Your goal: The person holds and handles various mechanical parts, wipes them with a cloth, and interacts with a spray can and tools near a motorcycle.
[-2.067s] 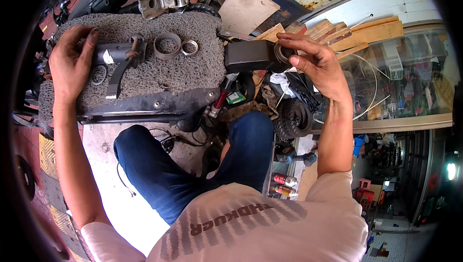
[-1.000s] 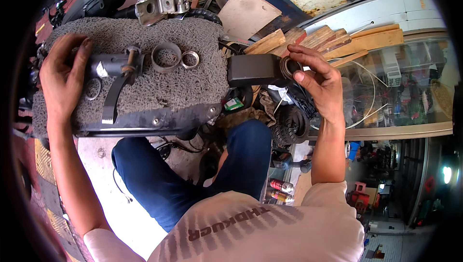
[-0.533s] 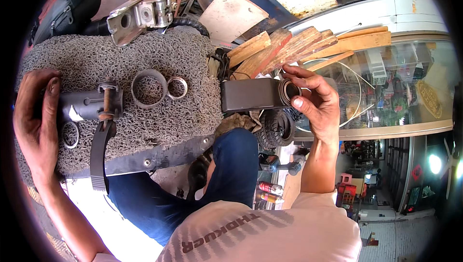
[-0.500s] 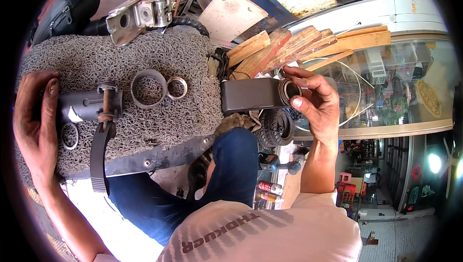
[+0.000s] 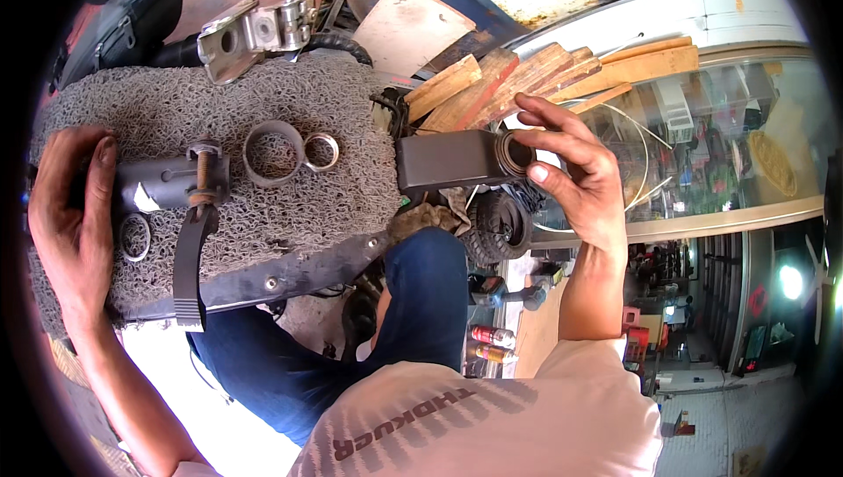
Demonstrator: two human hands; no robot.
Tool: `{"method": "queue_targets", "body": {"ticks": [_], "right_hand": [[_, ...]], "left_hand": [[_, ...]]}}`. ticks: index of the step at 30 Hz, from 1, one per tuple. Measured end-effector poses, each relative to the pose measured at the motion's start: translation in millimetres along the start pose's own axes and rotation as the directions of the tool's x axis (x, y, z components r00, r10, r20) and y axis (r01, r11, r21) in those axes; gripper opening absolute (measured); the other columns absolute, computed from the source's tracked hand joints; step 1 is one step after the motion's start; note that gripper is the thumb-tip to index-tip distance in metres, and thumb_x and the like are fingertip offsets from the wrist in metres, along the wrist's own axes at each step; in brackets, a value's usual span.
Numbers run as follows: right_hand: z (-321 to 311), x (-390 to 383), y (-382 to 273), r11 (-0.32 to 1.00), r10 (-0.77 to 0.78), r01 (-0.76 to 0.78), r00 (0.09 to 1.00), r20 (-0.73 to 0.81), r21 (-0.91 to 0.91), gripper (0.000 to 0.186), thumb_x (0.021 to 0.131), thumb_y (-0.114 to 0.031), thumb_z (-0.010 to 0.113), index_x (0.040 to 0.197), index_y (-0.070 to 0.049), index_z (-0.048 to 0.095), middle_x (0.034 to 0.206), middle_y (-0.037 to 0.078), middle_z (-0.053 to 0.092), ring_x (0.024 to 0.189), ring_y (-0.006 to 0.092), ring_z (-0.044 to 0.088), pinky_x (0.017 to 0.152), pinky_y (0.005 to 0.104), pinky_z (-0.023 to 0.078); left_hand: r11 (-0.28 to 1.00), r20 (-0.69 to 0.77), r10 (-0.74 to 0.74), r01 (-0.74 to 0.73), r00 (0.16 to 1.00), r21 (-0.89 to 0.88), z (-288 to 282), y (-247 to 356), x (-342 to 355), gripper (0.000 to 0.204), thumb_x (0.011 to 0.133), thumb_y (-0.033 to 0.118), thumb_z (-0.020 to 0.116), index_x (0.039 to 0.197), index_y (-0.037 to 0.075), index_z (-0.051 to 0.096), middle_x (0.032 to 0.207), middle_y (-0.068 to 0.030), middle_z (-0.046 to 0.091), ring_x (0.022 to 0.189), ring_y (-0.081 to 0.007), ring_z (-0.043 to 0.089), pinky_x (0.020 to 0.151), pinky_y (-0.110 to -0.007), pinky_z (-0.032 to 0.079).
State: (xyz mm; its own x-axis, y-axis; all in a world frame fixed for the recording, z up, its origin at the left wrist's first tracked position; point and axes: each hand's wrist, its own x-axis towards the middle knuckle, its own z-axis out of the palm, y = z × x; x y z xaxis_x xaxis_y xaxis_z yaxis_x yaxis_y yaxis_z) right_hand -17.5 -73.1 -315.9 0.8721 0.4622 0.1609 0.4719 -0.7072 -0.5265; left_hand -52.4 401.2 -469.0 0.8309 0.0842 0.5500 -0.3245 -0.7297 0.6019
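Observation:
My left hand (image 5: 75,214) is wrapped round the left end of a dark tube (image 5: 162,186) fitted with a rusty bolt (image 5: 203,174) and a black strap (image 5: 189,271). They lie on a grey looped mat (image 5: 316,209), with a thin ring (image 5: 135,236), a wide ring (image 5: 273,130) and a smaller shiny ring (image 5: 321,140). At the mat's right, my right hand (image 5: 571,170) has thumb and middle finger around stacked dark rings (image 5: 515,154) at the end of a black rectangular housing (image 5: 448,159); its index finger is raised.
A metal bracket (image 5: 263,29) and black bag (image 5: 114,29) sit behind the mat. Wood planks (image 5: 487,82) lie by a glass case (image 5: 720,152) at right. Below are a small wheel (image 5: 499,229), a drill (image 5: 518,291) and bottles (image 5: 492,337), beside my knees.
The view has shifted, with the mat appearing farther left and lower than two seconds ago. Since the previous frame my right index finger has lifted slightly off the stacked rings.

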Motion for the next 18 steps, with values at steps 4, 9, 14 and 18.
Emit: {"method": "queue_targets", "body": {"ticks": [4, 9, 14, 18], "right_hand": [[-1.6, 3.1, 10.6, 0.998, 0.028, -0.031, 0.999, 0.039, 0.057, 0.033, 0.085, -0.006, 0.08, 0.117, -0.004, 0.077, 0.14, 0.016, 0.065, 0.131, 0.0289, 0.06, 0.108, 0.041, 0.049], [-10.1, 12.8, 18.3, 0.998, -0.039, 0.036, 0.996, 0.085, 0.045, 0.027, 0.081, -0.005, 0.084, 0.107, -0.004, 0.076, 0.135, 0.016, 0.067, 0.12, 0.0255, 0.066, 0.097, 0.0394, 0.055], [-1.6, 15.2, 11.8, 0.996, 0.043, -0.046, 0.999, 0.03, 0.08, 0.027, 0.079, -0.009, 0.088, 0.095, -0.002, 0.067, 0.125, 0.014, 0.07, 0.103, 0.0207, 0.072, 0.085, 0.0345, 0.057], [6.1, 6.7, 10.6, 0.997, 0.054, -0.059, 0.995, -0.084, -0.056, 0.035, 0.073, -0.014, 0.093, 0.089, -0.002, 0.065, 0.122, 0.013, 0.072, 0.101, 0.0179, 0.071, 0.087, 0.0329, 0.057]], "left_hand": [[1.0, -0.016, -0.009, 0.009, 1.0, -0.017, 1.0, -0.8, -1.9, 0.013, 0.102, 0.007, 0.065, 0.11, -0.004, 0.067, 0.104, -0.0099, 0.065, 0.097, -0.0153, 0.062, 0.088, -0.027, 0.048], [0.999, -0.016, -0.035, 0.034, 0.999, -0.018, 1.7, 2.3, -0.9, 0.013, 0.102, 0.007, 0.064, 0.109, -0.004, 0.067, 0.103, -0.0097, 0.066, 0.096, -0.0157, 0.062, 0.089, -0.027, 0.047], [0.999, -0.039, -0.042, 0.041, 0.998, -0.025, 0.5, 6.3, -1.2, 0.012, 0.102, 0.006, 0.064, 0.108, -0.004, 0.067, 0.101, -0.0091, 0.066, 0.094, -0.0158, 0.061, 0.089, -0.027, 0.047], [0.999, -0.03, -0.019, 0.018, 0.999, -0.027, 1.9, 6.1, 1.8, 0.011, 0.102, 0.005, 0.064, 0.106, -0.004, 0.067, 0.098, -0.0086, 0.064, 0.092, -0.0149, 0.06, 0.086, -0.026, 0.046]]}}
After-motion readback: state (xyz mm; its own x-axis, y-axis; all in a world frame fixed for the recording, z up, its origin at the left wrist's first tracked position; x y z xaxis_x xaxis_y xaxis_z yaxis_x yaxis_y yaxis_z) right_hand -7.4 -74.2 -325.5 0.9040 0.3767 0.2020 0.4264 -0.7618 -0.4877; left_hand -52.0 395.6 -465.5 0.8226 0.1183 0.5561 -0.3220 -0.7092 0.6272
